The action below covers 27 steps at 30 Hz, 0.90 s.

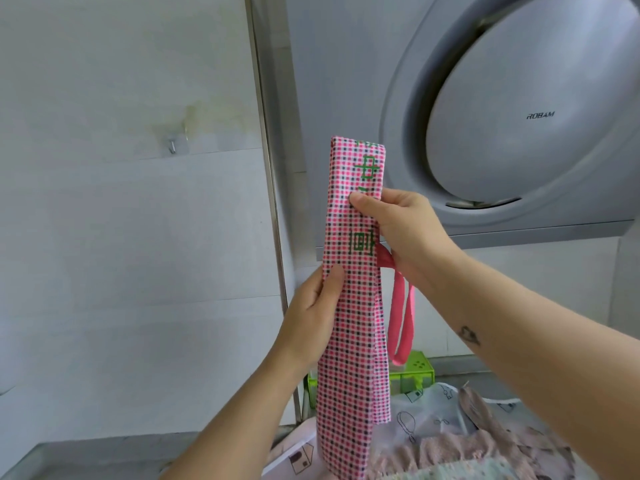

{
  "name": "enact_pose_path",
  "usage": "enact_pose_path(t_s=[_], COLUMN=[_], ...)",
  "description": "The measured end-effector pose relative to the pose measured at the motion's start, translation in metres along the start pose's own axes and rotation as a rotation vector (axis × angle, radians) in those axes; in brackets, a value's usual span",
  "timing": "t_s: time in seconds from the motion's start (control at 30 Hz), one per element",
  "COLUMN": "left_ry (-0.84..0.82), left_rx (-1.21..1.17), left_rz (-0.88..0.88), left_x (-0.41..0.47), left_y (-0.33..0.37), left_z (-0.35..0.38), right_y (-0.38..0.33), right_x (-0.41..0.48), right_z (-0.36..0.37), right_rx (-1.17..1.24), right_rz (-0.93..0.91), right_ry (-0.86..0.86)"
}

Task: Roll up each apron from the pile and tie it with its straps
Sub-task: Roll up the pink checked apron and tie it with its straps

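2 hands are pinching the folded pink checked apron (349, 306) upright above the pile (467, 441): my left hand (311, 317) gripping lower, my right hand (401, 226) higher, keeping it narrow for rolling, strap (401, 320) dangling.

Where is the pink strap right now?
In the head view, the strap hangs in a loop just right of the folded apron, below the right hand and above the green box.

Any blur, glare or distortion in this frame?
Head view: soft, even light, no glare or hard shadows; wide lens bows the vertical metal wall strip; the pink checked folded apron is sharp, the pale fabric pile below slightly soft.
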<state>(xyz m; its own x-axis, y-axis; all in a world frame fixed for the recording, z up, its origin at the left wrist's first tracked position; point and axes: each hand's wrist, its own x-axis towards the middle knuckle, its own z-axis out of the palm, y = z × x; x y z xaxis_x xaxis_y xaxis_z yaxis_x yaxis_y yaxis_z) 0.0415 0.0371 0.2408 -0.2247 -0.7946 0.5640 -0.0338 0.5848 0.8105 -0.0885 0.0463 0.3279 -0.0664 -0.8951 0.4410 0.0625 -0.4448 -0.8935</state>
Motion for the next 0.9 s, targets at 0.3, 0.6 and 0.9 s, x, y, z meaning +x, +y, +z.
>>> enact_pose_path(t_s=[0.3,0.6,0.9], left_ry=[0.052,0.053,-0.279], left_rx=[0.091,0.162,-0.056], left_rz=[0.012,0.009,-0.218], left_x=[0.006,0.007,-0.016], left_y=[-0.003,-0.001,-0.016], left_z=[0.000,-0.005,-0.003], right_y=[0.015,0.052,0.063], right_x=[0.009,0.004,0.017], right_z=[-0.007,-0.022,-0.035], right_rx=[0.020,-0.060,-0.107], right_rz=[0.058,0.245,0.100], right_ry=[-0.073,-0.403,0.083])
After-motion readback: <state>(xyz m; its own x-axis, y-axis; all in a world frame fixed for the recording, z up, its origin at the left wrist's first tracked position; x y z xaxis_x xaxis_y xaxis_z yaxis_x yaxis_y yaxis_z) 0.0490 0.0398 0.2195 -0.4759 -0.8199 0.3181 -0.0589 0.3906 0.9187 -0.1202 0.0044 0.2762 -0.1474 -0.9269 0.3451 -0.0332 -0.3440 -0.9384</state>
